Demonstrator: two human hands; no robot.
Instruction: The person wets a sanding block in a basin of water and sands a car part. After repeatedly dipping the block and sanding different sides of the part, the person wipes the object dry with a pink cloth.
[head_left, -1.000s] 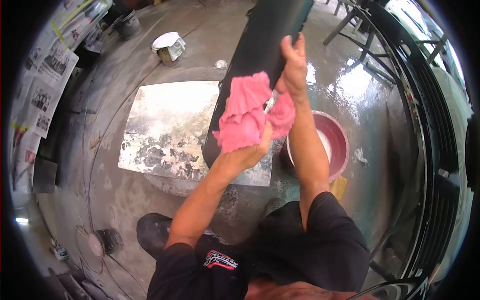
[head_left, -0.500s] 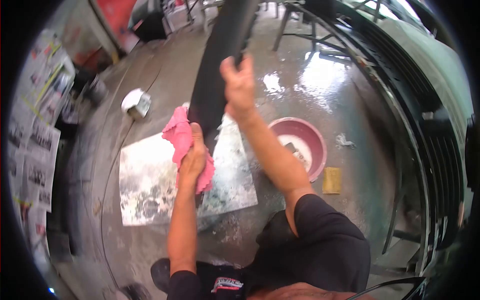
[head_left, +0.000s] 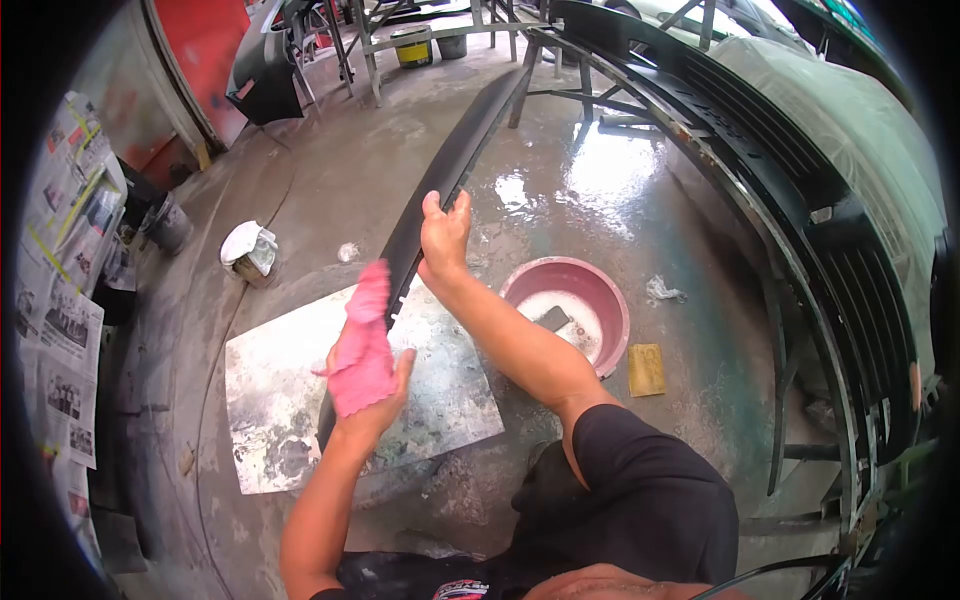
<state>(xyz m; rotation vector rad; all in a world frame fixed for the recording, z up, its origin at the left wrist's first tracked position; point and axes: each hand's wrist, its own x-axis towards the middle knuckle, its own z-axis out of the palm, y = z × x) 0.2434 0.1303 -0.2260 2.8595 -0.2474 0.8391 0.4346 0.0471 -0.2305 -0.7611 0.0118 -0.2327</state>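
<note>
A long black trim strip (head_left: 452,155) slants from the upper middle down toward the lower left, above a pale stained board (head_left: 450,400) on the floor. My right hand (head_left: 446,238) grips its right edge about midway, thumb and fingers against the strip. Lower down, my left hand (head_left: 375,410) holds a pink cloth (head_left: 362,355) against the strip, thumb out to the side. The cloth covers most of that hand's fingers. Part of the strip's lower end is hidden behind the cloth and hand.
Right of the board stands a pink basin (head_left: 617,310) with whitish liquid and a dark block inside. A yellow pad (head_left: 646,370) lies beside it. A metal rack with black bumper parts (head_left: 800,190) curves along the right. At left are a white-covered can (head_left: 248,250) and newspaper sheets (head_left: 70,340).
The strip has turned, showing a narrower face, and sits lower. My right hand has moved down and left with it. My left hand and the cloth have shifted slightly down and left.
</note>
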